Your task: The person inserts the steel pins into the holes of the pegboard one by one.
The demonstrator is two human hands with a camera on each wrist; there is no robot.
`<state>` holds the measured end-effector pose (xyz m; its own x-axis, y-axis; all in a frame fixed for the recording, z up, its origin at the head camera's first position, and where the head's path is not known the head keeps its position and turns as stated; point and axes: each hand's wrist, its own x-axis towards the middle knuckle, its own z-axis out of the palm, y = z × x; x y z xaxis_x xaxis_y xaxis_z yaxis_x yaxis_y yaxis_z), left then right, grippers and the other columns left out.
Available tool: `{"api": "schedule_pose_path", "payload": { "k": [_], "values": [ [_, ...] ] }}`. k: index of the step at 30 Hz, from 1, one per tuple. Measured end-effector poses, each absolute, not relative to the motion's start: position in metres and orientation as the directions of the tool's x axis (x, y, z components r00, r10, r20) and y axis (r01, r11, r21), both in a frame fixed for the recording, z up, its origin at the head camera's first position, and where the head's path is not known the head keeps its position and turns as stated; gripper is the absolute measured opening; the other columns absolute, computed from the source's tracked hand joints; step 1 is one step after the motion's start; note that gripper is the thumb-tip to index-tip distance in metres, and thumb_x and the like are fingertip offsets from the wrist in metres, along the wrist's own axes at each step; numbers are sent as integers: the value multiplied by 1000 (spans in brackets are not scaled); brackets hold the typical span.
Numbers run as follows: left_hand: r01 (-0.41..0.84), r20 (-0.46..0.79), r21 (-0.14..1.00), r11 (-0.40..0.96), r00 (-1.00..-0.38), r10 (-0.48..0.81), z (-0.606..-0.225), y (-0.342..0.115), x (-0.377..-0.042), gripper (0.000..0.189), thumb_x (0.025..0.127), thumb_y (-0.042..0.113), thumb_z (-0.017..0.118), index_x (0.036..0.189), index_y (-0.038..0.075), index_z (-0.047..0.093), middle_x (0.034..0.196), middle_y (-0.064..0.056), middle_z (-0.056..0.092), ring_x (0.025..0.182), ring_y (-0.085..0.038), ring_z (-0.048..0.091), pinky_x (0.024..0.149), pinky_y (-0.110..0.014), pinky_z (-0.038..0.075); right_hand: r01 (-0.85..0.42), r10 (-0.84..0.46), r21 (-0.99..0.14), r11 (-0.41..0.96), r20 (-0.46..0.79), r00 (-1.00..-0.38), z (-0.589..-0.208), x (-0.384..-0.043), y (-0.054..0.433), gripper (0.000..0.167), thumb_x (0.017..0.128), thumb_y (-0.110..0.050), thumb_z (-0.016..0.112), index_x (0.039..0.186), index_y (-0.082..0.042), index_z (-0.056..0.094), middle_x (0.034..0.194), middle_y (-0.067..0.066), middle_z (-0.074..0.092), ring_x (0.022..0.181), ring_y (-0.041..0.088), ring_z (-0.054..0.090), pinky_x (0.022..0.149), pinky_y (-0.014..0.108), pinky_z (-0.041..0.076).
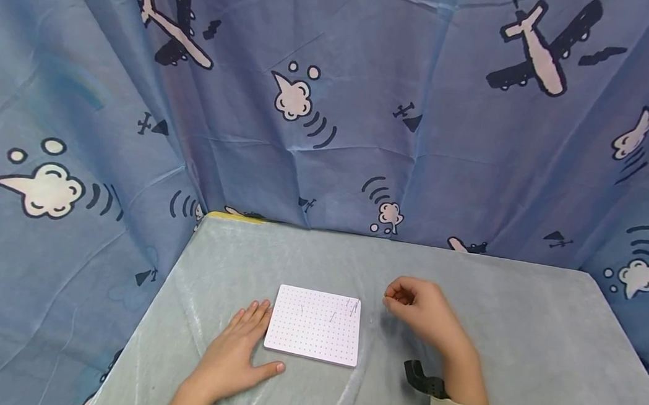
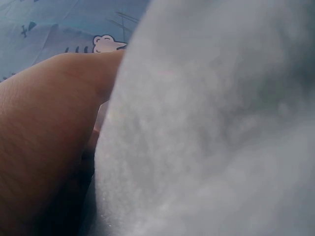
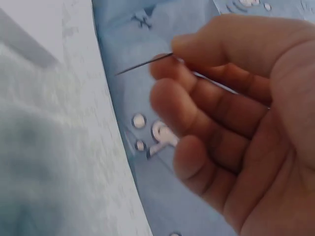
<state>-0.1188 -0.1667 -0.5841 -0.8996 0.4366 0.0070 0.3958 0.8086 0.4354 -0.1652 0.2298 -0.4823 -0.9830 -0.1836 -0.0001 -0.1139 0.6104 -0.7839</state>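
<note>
A white board with rows of small holes lies on the table in the head view. Several thin needles stand in it, most near its far right corner, one needle closer to the middle. My left hand rests flat with fingers spread, fingertips right at the board's left edge. Off the board's right side, my right hand is raised over the cloth. Between thumb and index finger it pinches a thin dark needle, whose tip points away from the palm in the right wrist view.
A pale grey-green cloth covers the table. Blue curtains printed with planes and clouds hang behind and at both sides. A black strap sits at the right wrist. Blurred pale cloth fills much of the left wrist view.
</note>
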Motion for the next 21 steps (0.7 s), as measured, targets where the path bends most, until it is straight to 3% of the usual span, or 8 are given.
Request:
{"api": "schedule_pose_path", "payload": {
  "k": [10, 21],
  "values": [
    [428, 34, 423, 799, -888, 458, -592, -168, -120, 112, 92, 80, 67, 169, 4, 39, 178, -9, 29, 166, -29, 22, 136, -47, 18, -186, -250, -854, 487, 68, -966, -503, -164, 187, 10, 94, -1, 81, 94, -11, 77, 87, -2, 73, 79, 17, 68, 67, 28, 59],
    [435, 52, 428, 792, -887, 459, -587, -173, -121, 111, 92, 78, 69, 168, 3, 40, 178, -10, 30, 166, -30, 22, 136, -47, 19, -214, -293, -849, 482, 74, -953, -513, -167, 160, 19, 90, 1, 82, 90, -17, 74, 87, -2, 76, 66, 13, 67, 58, 29, 60]
  ]
}}
